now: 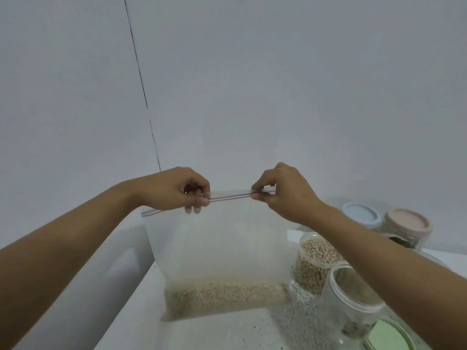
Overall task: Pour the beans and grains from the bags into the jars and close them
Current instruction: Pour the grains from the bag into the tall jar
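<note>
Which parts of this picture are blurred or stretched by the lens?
Head view: the bag and its grains are smeared by motion blur; the left hand and right hand are sharper; the wide lens stretches the forearms toward the corners; light is soft and even, with no glare.

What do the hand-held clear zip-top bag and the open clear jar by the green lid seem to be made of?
The clear zip-top bag looks like thin soft plastic film: it hangs limp, grains showing through. The open clear jar seems rigid plastic, possibly glass: thread ridges ring its mouth.
</note>
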`<action>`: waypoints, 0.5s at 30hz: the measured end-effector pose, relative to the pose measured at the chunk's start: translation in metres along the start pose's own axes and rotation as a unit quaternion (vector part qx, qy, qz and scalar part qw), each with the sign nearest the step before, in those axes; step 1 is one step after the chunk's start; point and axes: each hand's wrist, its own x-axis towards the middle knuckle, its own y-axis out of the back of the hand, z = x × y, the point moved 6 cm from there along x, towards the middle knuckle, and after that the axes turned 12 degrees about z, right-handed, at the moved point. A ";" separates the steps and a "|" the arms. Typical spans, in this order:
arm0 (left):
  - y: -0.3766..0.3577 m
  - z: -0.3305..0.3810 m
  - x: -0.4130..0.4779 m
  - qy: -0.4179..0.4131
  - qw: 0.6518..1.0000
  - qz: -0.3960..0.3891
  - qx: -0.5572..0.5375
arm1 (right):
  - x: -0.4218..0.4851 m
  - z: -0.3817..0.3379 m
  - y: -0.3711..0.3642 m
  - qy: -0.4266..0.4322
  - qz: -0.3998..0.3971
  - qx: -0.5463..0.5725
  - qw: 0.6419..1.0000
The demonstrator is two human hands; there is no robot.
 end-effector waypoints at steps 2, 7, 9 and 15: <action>0.000 0.017 -0.009 0.009 1.000 -0.014 0.001 | 0.000 -0.001 0.005 0.025 0.017 0.002 1.000; -0.020 0.044 -0.026 0.031 0.998 -0.024 -0.043 | -0.005 0.005 0.009 0.038 0.038 -0.004 0.999; -0.031 0.048 -0.027 0.052 0.996 -0.018 -0.068 | -0.007 0.011 0.011 0.033 0.042 -0.001 0.999; -0.061 0.054 -0.009 0.127 0.973 0.045 -0.187 | -0.009 0.038 0.004 -0.024 0.047 0.017 0.998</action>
